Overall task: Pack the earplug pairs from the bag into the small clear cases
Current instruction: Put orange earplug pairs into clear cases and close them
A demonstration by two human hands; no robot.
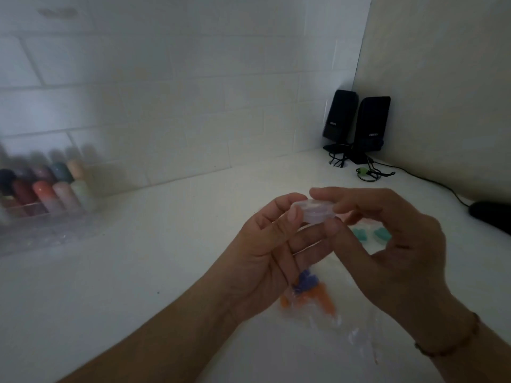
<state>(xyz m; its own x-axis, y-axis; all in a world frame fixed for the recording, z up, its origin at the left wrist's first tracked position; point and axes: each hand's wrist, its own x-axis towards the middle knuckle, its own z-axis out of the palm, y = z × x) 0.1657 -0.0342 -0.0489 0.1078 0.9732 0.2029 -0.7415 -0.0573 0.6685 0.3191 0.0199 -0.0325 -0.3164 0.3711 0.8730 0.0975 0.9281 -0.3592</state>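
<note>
A small clear case [313,211] is held up above the white table between both hands. My left hand [265,255] grips its left end with thumb and fingers. My right hand [387,244] pinches its right end from above and below. Beneath my hands lies a clear plastic bag [331,319] with orange earplugs [325,301] and a purple earplug [304,280] inside. A second clear case with teal earplugs [372,234] rests on the table behind my right hand, partly hidden.
A clear box of coloured bottles [41,194] stands at the left by the tiled wall. Two black speakers [356,123] with cables occupy the back corner. A dark object [490,217] lies at the right edge.
</note>
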